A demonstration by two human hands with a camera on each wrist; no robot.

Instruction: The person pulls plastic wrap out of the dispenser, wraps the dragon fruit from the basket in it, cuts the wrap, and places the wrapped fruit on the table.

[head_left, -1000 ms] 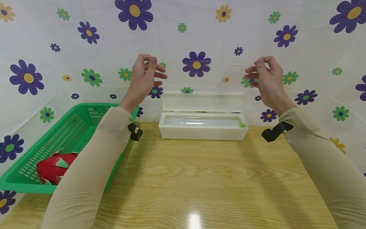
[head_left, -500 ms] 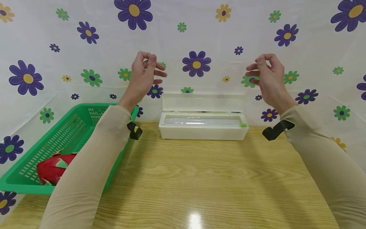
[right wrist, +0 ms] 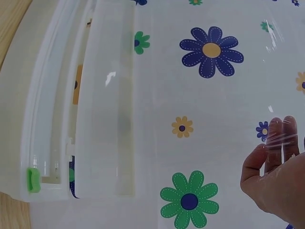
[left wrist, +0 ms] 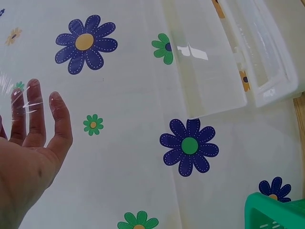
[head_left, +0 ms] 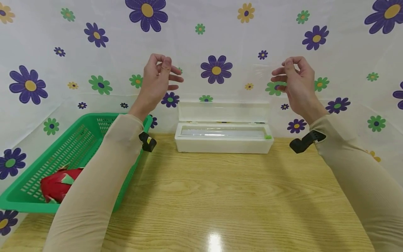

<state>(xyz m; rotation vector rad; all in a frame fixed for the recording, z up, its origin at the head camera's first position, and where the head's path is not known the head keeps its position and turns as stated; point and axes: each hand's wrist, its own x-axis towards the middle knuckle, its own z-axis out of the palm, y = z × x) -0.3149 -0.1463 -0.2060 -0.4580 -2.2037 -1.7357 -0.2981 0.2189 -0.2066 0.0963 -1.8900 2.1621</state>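
Between my raised hands stretches a sheet of clear cling film (right wrist: 271, 45), visible mostly by its glints and creases. My left hand (head_left: 157, 78) pinches its left side between thumb and forefinger, the other fingers extended behind. On the opposite side my right hand (head_left: 297, 78) pinches the film the same way. In the wrist views creased film lies across the fingers of both hands. Below and beyond stands a white cling film dispenser (head_left: 223, 145), its lid (head_left: 225, 112) raised. A roll of film (head_left: 217, 133) lies inside, and a green slide cutter (head_left: 268, 137) sits at the right end.
A green plastic basket (head_left: 19, 206) stands at the left, partly behind my left sleeve. In it lies a red dragon fruit (head_left: 58, 183). The wooden table (head_left: 220, 192) meets a flower-patterned sheet (head_left: 189, 45) at the back.
Both hands have risen slightly and moved a little farther apart, still holding the film. The dispenser, basket and dragon fruit have stayed in place.
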